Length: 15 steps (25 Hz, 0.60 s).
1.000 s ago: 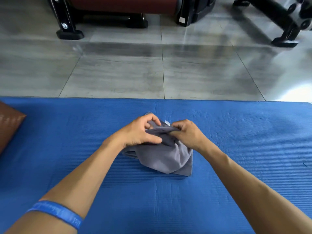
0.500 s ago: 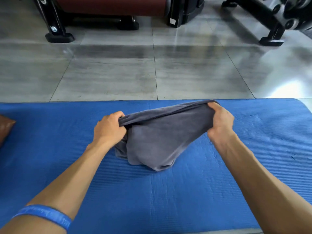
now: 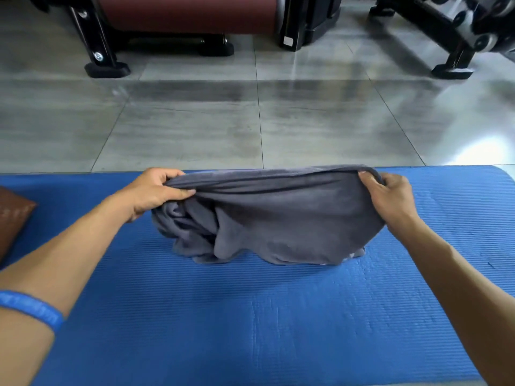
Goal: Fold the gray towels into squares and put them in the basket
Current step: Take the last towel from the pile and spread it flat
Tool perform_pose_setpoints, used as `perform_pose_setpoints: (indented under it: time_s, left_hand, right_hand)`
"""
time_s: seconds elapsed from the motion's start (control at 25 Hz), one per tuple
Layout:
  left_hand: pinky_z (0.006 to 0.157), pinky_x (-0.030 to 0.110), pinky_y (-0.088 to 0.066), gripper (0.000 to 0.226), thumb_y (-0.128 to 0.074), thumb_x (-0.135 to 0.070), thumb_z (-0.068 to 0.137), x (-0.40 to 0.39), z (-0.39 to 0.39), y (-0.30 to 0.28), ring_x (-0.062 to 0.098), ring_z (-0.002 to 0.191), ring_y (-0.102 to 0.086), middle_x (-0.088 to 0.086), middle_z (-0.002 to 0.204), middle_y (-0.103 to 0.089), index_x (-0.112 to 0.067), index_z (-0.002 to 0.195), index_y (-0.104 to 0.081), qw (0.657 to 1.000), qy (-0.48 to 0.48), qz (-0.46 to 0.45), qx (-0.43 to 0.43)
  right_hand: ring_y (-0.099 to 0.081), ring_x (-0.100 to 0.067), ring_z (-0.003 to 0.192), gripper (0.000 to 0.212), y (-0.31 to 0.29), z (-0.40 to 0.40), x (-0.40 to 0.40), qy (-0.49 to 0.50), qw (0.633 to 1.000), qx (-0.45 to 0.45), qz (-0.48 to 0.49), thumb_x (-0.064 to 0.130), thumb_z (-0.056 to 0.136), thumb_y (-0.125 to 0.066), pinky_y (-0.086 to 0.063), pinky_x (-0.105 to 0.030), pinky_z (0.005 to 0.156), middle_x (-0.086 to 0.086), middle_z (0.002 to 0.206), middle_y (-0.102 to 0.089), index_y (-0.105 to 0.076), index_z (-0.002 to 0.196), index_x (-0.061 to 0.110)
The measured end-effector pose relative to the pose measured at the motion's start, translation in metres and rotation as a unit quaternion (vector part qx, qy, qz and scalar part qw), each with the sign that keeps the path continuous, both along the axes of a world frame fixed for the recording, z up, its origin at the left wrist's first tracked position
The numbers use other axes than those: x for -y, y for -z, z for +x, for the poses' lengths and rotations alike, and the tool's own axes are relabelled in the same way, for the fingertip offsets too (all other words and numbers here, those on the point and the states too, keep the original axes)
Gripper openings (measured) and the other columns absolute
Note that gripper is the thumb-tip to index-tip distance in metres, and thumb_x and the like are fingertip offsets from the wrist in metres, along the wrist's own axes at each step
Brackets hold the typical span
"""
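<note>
Towel: a soft gray terry-cloth towel is stretched sideways above the blue ribbed foam mat, its top edge pulled into a shallow arch between the two hands. The lower part hangs down and touches the mat; the left portion is bunched in rumpled folds, the right portion hangs smoother.

Left hand: the left hand pinches the towel's upper left corner, thumb pressed along the near face of the cloth and fingers curled over the top edge.

Right hand: the right hand grips the upper right corner, fingers wrapped over the edge, thumb on the near side.

Arms: both bare forearms reach forward from the bottom corners of the view; a blue rubber wristband circles the left forearm (it carries lettering too blurred to read).

Mat: it covers the near ground from edge to edge, and its far edge runs just behind the hands.

Floor: glossy gray stone tiles lie beyond the mat.

Surroundings: a black metal frame carrying a dark red padded roll stands at the far side of the floor, with more black equipment at the upper right. A brown cushion-like object lies on the mat at the left edge.
</note>
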<state>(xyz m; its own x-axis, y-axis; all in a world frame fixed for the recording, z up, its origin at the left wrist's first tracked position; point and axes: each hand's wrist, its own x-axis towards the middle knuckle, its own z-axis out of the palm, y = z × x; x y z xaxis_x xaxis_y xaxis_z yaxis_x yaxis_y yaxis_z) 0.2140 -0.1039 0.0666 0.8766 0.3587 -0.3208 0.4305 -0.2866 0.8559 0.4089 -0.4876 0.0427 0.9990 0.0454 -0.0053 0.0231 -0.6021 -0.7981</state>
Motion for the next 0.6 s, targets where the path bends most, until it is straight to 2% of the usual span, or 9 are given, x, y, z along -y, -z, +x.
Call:
perform_pose_setpoints:
  time_s: [0.08, 0.12, 0.2, 0.28, 0.36, 0.48, 0.6]
  left_hand:
    - [0.083, 0.031, -0.052, 0.034, -0.086, -0.037, 0.068, -0.011, 0.002, -0.007, 0.015, 0.083, -0.067, 0.007, 0.094, -0.074, -0.016, 0.093, -0.074, 0.998, 0.048, 0.013, -0.033]
    - [0.085, 0.034, -0.052, 0.033, -0.084, -0.040, 0.068, -0.014, 0.008, -0.013, 0.015, 0.083, -0.067, 0.007, 0.095, -0.075, -0.021, 0.093, -0.075, 0.996, 0.064, 0.043, -0.042]
    - [0.084, 0.036, -0.051, 0.026, -0.082, -0.043, 0.071, -0.018, 0.020, -0.033, 0.012, 0.079, -0.065, 0.007, 0.093, -0.075, -0.026, 0.090, -0.076, 0.987, 0.103, 0.106, -0.059]
    - [0.081, 0.035, -0.051, 0.036, -0.079, -0.051, 0.071, -0.021, 0.028, -0.056, 0.011, 0.077, -0.064, 0.008, 0.092, -0.074, -0.022, 0.091, -0.074, 0.974, 0.149, 0.145, -0.090]
    - [0.079, 0.035, -0.051, 0.031, -0.073, -0.047, 0.083, -0.021, 0.033, -0.076, 0.011, 0.076, -0.062, 0.008, 0.091, -0.073, -0.017, 0.090, -0.072, 0.961, 0.198, 0.158, -0.115]
    - [0.072, 0.030, -0.044, 0.018, -0.065, -0.030, 0.093, -0.023, 0.036, -0.080, 0.011, 0.073, -0.056, 0.002, 0.077, -0.068, -0.015, 0.084, -0.068, 0.938, 0.207, 0.249, -0.127]
    - [0.065, 0.032, -0.038, 0.016, -0.059, -0.015, 0.091, -0.026, 0.033, -0.060, 0.021, 0.073, -0.053, 0.008, 0.075, -0.064, -0.005, 0.080, -0.065, 0.927, 0.131, 0.328, -0.129]
  right_hand:
    - [-0.034, -0.019, 0.059, 0.047, -0.001, 0.003, 0.003, -0.025, 0.998, -0.025, -0.052, 0.045, 0.092, -0.059, -0.026, -0.034, 0.054, -0.006, 0.063, -0.035, -0.045, 0.064, 0.011]
    - [-0.035, -0.019, 0.059, 0.047, -0.003, 0.004, 0.003, -0.026, 0.998, -0.033, -0.047, 0.046, 0.093, -0.059, -0.027, -0.033, 0.055, -0.006, 0.063, -0.036, -0.045, 0.064, 0.011]
    - [-0.039, -0.018, 0.065, 0.040, -0.009, 0.005, 0.003, -0.018, 0.997, -0.063, 0.041, 0.040, 0.092, -0.060, -0.030, -0.032, 0.059, -0.005, 0.068, -0.042, -0.053, 0.068, 0.008]
    - [-0.042, -0.019, 0.072, 0.021, -0.020, 0.005, 0.004, -0.011, 0.982, -0.119, 0.145, 0.031, 0.084, -0.061, -0.031, -0.032, 0.060, -0.005, 0.075, -0.049, -0.062, 0.076, 0.012]
    - [-0.039, -0.021, 0.071, 0.009, -0.027, 0.005, 0.010, -0.024, 0.969, -0.170, 0.180, 0.029, 0.071, -0.060, -0.027, -0.034, 0.058, -0.005, 0.074, -0.046, -0.056, 0.070, 0.021]
    - [-0.041, -0.018, 0.064, 0.020, -0.028, 0.002, 0.019, -0.098, 0.953, -0.228, 0.172, 0.024, 0.075, -0.065, -0.028, -0.035, 0.058, -0.002, 0.069, -0.045, -0.048, 0.065, 0.022]
    - [-0.051, -0.015, 0.064, 0.018, -0.021, -0.002, 0.016, -0.175, 0.954, -0.237, 0.051, 0.020, 0.088, -0.068, -0.036, -0.030, 0.060, -0.003, 0.070, -0.056, -0.060, 0.074, 0.012]
